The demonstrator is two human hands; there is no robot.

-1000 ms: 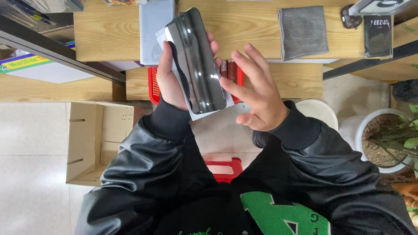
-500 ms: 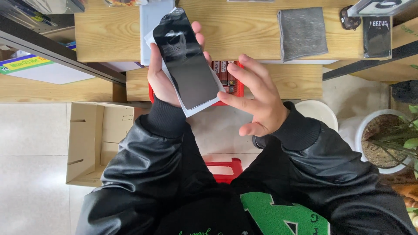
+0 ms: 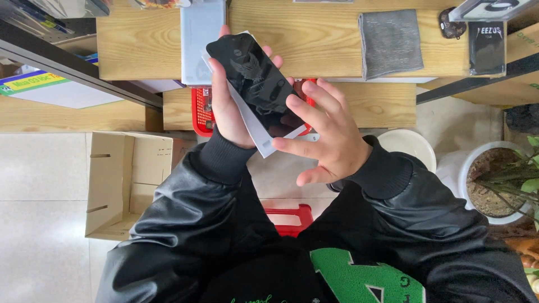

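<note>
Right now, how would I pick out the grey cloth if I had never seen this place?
Find the light wooden table along the top of the view. The grey cloth lies flat on its right part, beyond the person's hands. It is the only soft, matte square there; the small dark packet beside it is glossy.

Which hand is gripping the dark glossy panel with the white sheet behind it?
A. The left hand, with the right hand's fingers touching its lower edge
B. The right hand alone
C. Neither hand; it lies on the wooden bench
A: the left hand wraps round the dark panel from behind, while the right hand meets its lower edge with spread fingers.
</note>
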